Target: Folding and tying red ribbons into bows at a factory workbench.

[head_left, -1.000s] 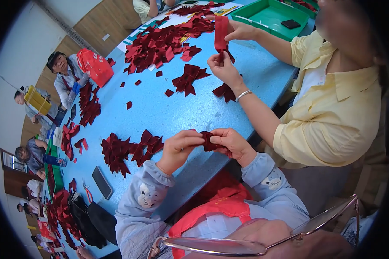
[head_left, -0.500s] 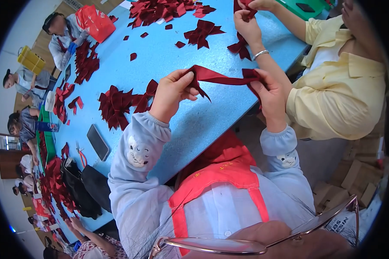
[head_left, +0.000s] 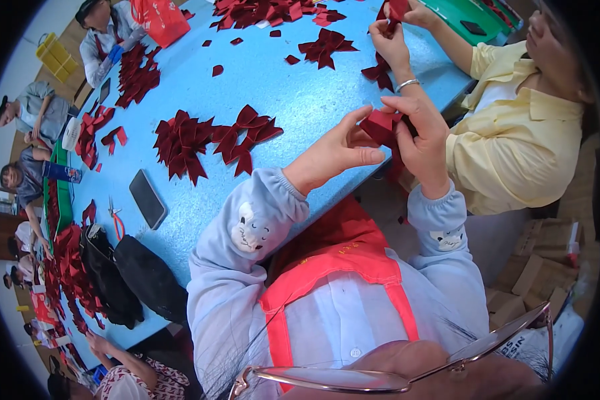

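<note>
Dark red ribbon held up near the edge of the blue table, between one and two o'clock from the centre of view.

Right hand pinches the ribbon, thumb against fingers; left hand stands spread, fingertips at the ribbon's left side, thumb clear below; whether those fingertips grip, cannot tell. Ribbon probably very light and limp, matt and velvety, so unlikely to slip or break, though apt to crease; a flat thumb-and-finger pinch at the fold looks the surest hold. From it: loose bows at nine o'clock, bow pile beyond; dark phone between eight and nine; co-worker's hand at twelve.
</note>
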{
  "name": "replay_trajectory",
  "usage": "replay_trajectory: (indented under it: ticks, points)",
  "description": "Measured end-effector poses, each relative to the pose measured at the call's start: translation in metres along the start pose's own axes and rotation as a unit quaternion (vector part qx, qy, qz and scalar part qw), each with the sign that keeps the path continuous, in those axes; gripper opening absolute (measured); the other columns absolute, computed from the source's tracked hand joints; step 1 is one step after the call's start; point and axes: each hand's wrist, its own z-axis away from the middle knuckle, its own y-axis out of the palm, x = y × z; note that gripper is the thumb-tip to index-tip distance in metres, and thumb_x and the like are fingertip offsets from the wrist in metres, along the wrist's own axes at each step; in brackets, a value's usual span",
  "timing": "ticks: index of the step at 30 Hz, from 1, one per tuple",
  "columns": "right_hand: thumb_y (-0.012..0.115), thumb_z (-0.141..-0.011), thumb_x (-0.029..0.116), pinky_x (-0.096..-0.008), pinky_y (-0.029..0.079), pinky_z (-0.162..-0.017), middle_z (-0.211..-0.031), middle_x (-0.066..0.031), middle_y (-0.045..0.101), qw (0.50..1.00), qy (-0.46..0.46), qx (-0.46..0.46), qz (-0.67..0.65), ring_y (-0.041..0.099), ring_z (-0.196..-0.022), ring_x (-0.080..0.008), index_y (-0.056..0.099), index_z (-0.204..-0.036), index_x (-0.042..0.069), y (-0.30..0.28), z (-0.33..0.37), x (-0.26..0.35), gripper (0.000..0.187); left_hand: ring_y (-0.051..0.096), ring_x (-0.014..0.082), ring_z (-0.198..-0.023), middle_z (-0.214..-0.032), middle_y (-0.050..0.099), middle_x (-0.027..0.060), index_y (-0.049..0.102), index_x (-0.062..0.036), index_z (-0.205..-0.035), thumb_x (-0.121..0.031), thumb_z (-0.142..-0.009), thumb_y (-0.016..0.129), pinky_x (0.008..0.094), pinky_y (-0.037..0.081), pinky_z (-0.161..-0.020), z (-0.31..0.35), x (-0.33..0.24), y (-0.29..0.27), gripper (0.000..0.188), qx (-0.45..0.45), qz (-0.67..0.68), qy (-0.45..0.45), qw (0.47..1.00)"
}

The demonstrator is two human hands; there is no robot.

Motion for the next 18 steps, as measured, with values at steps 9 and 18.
replay_trajectory:
  ticks: [9, 18]
  points:
    - [0.049, -0.069, -0.013, -0.0307, 0.047, -0.072, -0.088, -0.0076, 0.063, 0.997, -0.066, 0.032, -0.002, 0.059, -0.083, -0.0241, 0.062, -0.089, 0.003, -0.003, -0.002, -0.038, 0.029, 0.053, 0.0146, -0.101, -0.108, 0.055, 0.0069, 0.031, -0.0039, -0.133, -0.016, -0.079, 0.068, 0.0289, 0.043, -0.086, -0.010, 0.021, -0.001, 0.067, -0.004, 0.093, -0.041, 0.995]
    - [0.051, -0.079, -0.006, -0.0289, 0.046, -0.080, -0.096, -0.0077, 0.063, 0.982, -0.054, -0.073, -0.167, 0.059, -0.094, -0.0221, 0.062, -0.092, 0.002, 0.009, -0.052, -0.022, 0.018, 0.060, 0.0161, -0.083, -0.096, 0.059, 0.0085, 0.043, -0.0033, -0.124, -0.008, -0.086, 0.057, 0.0316, 0.050, -0.075, 0.017, -0.026, 0.005, 0.041, -0.083, 0.106, 0.014, 0.991]
